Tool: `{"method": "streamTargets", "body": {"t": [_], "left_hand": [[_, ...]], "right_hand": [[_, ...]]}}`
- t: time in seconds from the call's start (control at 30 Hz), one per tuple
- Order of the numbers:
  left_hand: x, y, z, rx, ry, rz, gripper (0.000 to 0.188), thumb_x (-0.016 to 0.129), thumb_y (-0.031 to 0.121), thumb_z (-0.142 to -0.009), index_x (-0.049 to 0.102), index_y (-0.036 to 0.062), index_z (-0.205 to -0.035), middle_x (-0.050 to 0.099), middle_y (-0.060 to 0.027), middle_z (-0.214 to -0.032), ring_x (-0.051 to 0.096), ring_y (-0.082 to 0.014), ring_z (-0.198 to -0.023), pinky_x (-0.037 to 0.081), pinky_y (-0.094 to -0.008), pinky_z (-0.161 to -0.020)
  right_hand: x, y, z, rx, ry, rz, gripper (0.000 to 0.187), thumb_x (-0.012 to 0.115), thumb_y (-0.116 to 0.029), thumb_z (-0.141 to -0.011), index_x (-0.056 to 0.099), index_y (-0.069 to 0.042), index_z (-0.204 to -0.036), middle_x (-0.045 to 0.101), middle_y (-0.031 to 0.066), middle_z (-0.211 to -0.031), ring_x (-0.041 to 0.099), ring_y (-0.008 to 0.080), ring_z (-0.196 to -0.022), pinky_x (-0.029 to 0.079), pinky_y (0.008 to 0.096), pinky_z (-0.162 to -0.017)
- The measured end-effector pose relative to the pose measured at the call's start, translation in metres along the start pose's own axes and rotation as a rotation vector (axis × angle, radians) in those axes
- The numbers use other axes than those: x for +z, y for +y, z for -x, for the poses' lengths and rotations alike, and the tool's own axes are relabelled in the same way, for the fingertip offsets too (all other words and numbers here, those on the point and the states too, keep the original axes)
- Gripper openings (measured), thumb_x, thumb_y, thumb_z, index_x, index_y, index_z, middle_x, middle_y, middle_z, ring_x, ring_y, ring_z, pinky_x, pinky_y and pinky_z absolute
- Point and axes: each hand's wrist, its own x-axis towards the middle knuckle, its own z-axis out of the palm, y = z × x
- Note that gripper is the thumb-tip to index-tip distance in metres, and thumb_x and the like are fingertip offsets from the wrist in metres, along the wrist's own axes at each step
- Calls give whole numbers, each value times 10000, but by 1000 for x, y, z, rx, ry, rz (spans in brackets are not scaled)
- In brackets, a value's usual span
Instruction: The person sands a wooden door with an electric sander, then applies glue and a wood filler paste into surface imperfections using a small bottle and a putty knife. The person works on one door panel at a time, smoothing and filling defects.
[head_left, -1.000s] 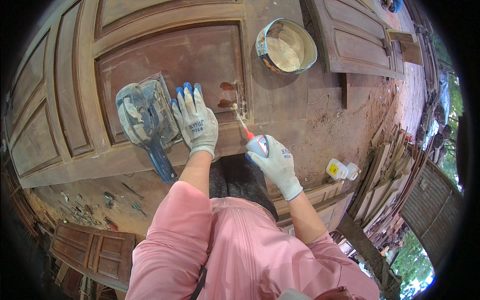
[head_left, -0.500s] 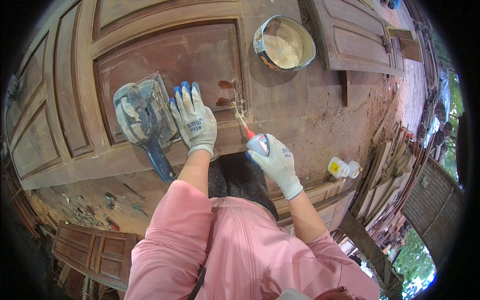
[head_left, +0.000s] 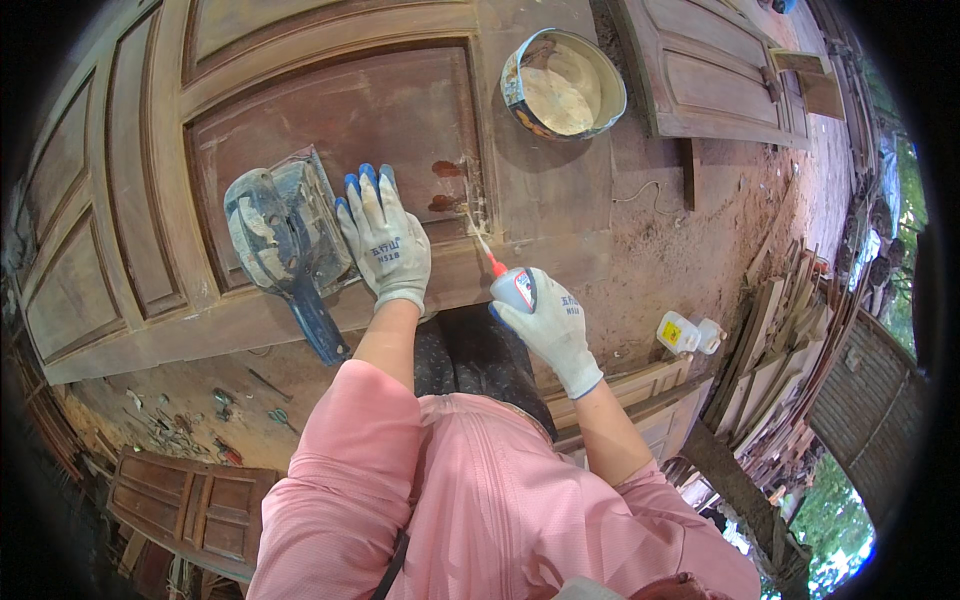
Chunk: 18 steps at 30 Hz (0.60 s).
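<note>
A brown panelled wooden door (head_left: pixel 330 130) lies flat before me. My left hand (head_left: pixel 388 245), in a white work glove with blue fingertips, rests on it with the fingers stretched out, holding nothing. Just left of that hand sits a dusty blue power sander (head_left: pixel 272 225), its handle toward me. My right hand (head_left: pixel 555 325), gloved alike, is wrapped round a small glue bottle (head_left: pixel 514 290) with a red cap and a long thin nozzle. The nozzle's tip is at the panel's near right corner, beside two dark wet-looking patches (head_left: pixel 446 186) and whitish powder.
A round tin of pale powder (head_left: pixel 562 95) stands on the door's right end. Another panelled door (head_left: pixel 715 75) lies at far right. Two plastic bottles (head_left: pixel 687 334) lie on the dirt floor near stacked wood strips (head_left: pixel 765 350). Scattered tools (head_left: pixel 185 425) and a small panelled piece (head_left: pixel 190 505) are at lower left.
The glue bottle's tip has shifted slightly left along the panel corner. My left hand stays flat on the door. The whole view has moved a little.
</note>
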Motion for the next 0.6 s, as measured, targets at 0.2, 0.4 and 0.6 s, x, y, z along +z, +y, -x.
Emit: {"method": "streamTargets", "body": {"t": [0.2,0.4,0.6], "left_hand": [[-1,0,0,-2,-2,2,656,553,121,-907,423,60,-1547,369,-158,-1629,312,-352,-1526,194,-538,-1267],[-2,2,-1,-11,-16,-10,631,569,129,-911,454,57,-1527,389,-154,-1612,307,-356,-1524,196,-541,-1274],[-1,1,-1,-25,-21,-4,652,568,113,-902,436,63,-1538,378,-152,-1621,304,-356,-1528,189,-537,-1275]], "right_hand": [[-6,-3,3,26,18,-105,583,807,-442,-815,598,-92,-1233,687,158,-1101,656,378,-1038,526,475,-879],[-20,1,-14,-73,291,-481,570,859,-241,-821,586,-32,-1276,681,156,-1140,671,304,-1044,516,401,-936],[-76,-8,-67,-111,469,-846,550,831,-111,-870,534,-6,-1321,646,89,-1194,626,152,-1066,530,310,-917]]}}
